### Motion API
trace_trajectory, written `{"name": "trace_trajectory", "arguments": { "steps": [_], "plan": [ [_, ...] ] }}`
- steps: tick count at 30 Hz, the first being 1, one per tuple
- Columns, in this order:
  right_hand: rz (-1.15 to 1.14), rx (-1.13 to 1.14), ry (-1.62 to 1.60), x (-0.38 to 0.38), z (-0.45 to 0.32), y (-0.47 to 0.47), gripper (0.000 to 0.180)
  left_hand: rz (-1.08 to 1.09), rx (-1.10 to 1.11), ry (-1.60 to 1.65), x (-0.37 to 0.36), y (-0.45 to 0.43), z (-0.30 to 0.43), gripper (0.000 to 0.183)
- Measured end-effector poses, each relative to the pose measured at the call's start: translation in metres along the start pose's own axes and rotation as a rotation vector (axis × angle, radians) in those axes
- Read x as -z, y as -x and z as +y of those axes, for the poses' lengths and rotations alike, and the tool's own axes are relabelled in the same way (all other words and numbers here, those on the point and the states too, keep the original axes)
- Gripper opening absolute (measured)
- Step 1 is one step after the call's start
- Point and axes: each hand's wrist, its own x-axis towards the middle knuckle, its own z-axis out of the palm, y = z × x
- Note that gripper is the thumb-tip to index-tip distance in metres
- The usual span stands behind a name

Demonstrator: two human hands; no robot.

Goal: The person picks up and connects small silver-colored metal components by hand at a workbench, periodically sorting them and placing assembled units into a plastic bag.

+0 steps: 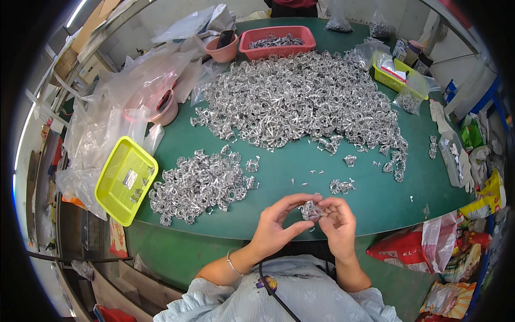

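Between my two hands, just above the table's near edge, is a small silver metal casting (310, 211) of openwork shape. My left hand (281, 221) grips it between thumb and fingers. My right hand (338, 225) has its fingertips against the casting's right side; what they pinch is hidden. Left of my hands lies a smaller pile of silver castings (201, 185). A far larger heap of similar castings (305, 96) covers the middle of the green table (277, 169). Single castings (341, 186) and tiny metal scraps (305, 184) lie just beyond my hands.
A yellow-green plastic basket (120, 193) holding a few castings sits at the left edge. Behind the heap stands a red basin (277, 52) of metal parts. Clear plastic bags (120, 96) crowd the left. A second basket (392, 80) stands back right. Someone stands beyond the table.
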Motion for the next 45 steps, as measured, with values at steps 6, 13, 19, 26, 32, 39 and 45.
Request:
{"name": "trace_trajectory", "arguments": {
  "steps": [6, 13, 19, 26, 32, 39, 45],
  "plan": [
    [0.006, 0.106, 0.201, 0.006, 0.001, 0.002, 0.009, -0.001, 0.052, 0.005, -0.003, 0.003, 0.002, 0.046],
    [0.068, -0.127, -0.113, 0.009, 0.003, 0.004, 0.012, 0.047, 0.001, -0.155, -0.004, 0.003, 0.000, 0.045],
    [0.014, -0.278, -0.423, 0.010, 0.006, 0.002, 0.015, 0.054, -0.042, -0.283, -0.004, 0.002, 0.000, 0.044],
    [-0.058, -0.342, -0.515, 0.011, 0.012, 0.001, 0.013, 0.076, -0.080, -0.357, -0.006, 0.003, 0.002, 0.045],
    [-0.046, -0.338, -0.529, 0.011, 0.016, 0.004, 0.012, 0.071, -0.101, -0.367, -0.007, 0.003, 0.004, 0.045],
    [-0.015, -0.301, -0.491, 0.007, 0.010, 0.004, 0.016, 0.107, -0.109, -0.336, -0.007, 0.004, 0.000, 0.045],
    [0.033, -0.321, -0.445, 0.008, 0.006, 0.002, 0.015, 0.102, -0.139, -0.353, -0.009, -0.001, -0.002, 0.048]
  ]
}}
